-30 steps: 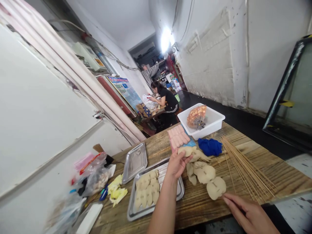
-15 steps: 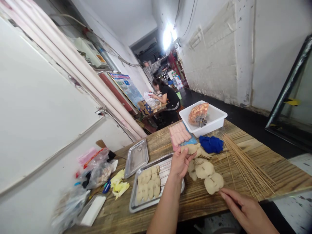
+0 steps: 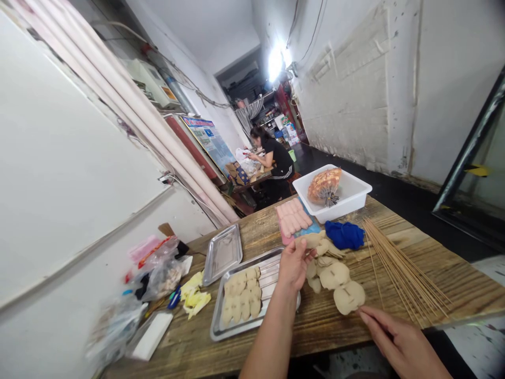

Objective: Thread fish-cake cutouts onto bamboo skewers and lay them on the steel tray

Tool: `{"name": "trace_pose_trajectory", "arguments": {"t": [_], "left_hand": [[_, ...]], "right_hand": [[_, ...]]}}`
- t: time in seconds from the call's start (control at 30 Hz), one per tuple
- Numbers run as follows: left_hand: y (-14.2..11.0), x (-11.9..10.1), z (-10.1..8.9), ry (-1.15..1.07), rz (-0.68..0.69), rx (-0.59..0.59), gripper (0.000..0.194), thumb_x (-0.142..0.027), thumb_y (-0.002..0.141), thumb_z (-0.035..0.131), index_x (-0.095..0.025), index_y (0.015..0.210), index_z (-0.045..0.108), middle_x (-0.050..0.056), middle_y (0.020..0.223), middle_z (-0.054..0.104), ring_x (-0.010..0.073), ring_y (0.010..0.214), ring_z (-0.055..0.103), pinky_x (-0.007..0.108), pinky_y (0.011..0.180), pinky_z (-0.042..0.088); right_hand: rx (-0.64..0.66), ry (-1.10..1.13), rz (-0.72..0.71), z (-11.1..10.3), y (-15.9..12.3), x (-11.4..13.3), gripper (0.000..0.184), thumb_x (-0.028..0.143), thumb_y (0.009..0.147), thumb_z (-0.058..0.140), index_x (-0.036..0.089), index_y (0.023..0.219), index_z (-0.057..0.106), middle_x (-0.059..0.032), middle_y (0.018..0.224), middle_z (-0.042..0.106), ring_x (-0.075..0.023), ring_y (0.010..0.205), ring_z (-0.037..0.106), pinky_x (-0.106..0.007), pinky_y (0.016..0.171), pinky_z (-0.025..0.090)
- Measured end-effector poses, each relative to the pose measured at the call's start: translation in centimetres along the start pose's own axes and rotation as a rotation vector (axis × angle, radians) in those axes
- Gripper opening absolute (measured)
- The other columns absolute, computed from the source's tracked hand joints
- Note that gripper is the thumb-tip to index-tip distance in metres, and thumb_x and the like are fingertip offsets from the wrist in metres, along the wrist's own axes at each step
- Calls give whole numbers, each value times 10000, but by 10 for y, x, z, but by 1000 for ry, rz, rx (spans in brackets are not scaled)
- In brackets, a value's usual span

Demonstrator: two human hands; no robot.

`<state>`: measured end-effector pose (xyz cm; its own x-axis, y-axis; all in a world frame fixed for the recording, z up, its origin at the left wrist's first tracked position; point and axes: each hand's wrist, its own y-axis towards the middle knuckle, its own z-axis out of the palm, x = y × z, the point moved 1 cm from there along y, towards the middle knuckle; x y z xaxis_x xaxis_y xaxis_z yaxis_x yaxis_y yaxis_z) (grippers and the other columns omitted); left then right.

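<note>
My right hand [image 3: 398, 334] pinches the lower end of a thin bamboo skewer, most of it covered by flat, pale beige pieces. Two round beige slices [image 3: 342, 287], with the stick showing through short slits, sit on it nearest those fingers. At the pile of beige slices [image 3: 325, 246], my left hand [image 3: 294, 265] is closed by thumb and fingers on the edge of one slice. Below that wrist lies a metal tray [image 3: 216, 330] of skewered beige pieces [image 3: 242, 295], partly hidden by my left forearm.
Loose bamboo skewers [image 3: 402, 268] fan out on the wooden table [image 3: 430, 242] at right. A blue cloth [image 3: 344, 235], pink sausage-like pieces [image 3: 292, 217] and a white tub [image 3: 347, 202] stand behind the pile. Another metal tray [image 3: 223, 253] and plastic bags [image 3: 161, 276] lie left. A person [image 3: 272, 152] sits beyond.
The whole view has shifted slightly, with things a little further right. Both hands keep nearly the same places and grips on the slice and the skewer.
</note>
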<state>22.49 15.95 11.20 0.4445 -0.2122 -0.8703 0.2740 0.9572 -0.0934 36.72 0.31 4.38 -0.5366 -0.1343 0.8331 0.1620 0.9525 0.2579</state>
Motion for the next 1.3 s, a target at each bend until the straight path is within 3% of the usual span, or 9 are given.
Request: {"name": "trace_pose_trajectory", "arguments": {"t": [0.4, 0.67, 0.93, 1.1, 1.3], "left_hand": [[-3, -1, 2, 18, 1, -34, 282, -333, 623, 728, -163, 815, 611, 20, 838, 639, 102, 728, 580, 299, 765, 470], [-4, 7, 4, 170, 169, -68, 268, -327, 639, 704, -161, 843, 655, 40, 881, 642, 123, 749, 574, 300, 732, 491], [-1, 17, -2, 394, 252, -151, 305, -305, 607, 716, -162, 874, 674, 25, 748, 671, 126, 650, 586, 279, 689, 490], [0, 18, -3, 316, 237, -152, 287, -292, 613, 710, -164, 867, 665, 33, 796, 677, 139, 686, 604, 307, 707, 509], [3, 18, -3, 285, 235, -242, 302, -272, 602, 716, -154, 873, 650, 28, 785, 670, 126, 655, 596, 305, 689, 517]], "right_hand": [[-11, 4, -12, -2, 3, 3, 278, 357, 830, 480, 234, 902, 720, -55, 927, 741, -209, 835, 696, -255, 746, 545], [10, -9, 17, -1, 3, 1, 310, 372, 847, 457, 220, 941, 710, -71, 944, 736, -216, 848, 692, -265, 759, 538], [-29, 31, 11, 0, 5, 0, 283, 361, 836, 485, 233, 953, 709, -57, 951, 735, -214, 850, 691, -264, 768, 535], [-21, 20, 9, 0, 6, 2, 305, 359, 841, 463, 212, 938, 713, -68, 937, 737, -213, 844, 694, -261, 751, 541], [-17, 36, 11, 2, 7, 2, 306, 361, 836, 467, 214, 928, 719, -68, 935, 737, -205, 841, 696, -241, 730, 545]]}}
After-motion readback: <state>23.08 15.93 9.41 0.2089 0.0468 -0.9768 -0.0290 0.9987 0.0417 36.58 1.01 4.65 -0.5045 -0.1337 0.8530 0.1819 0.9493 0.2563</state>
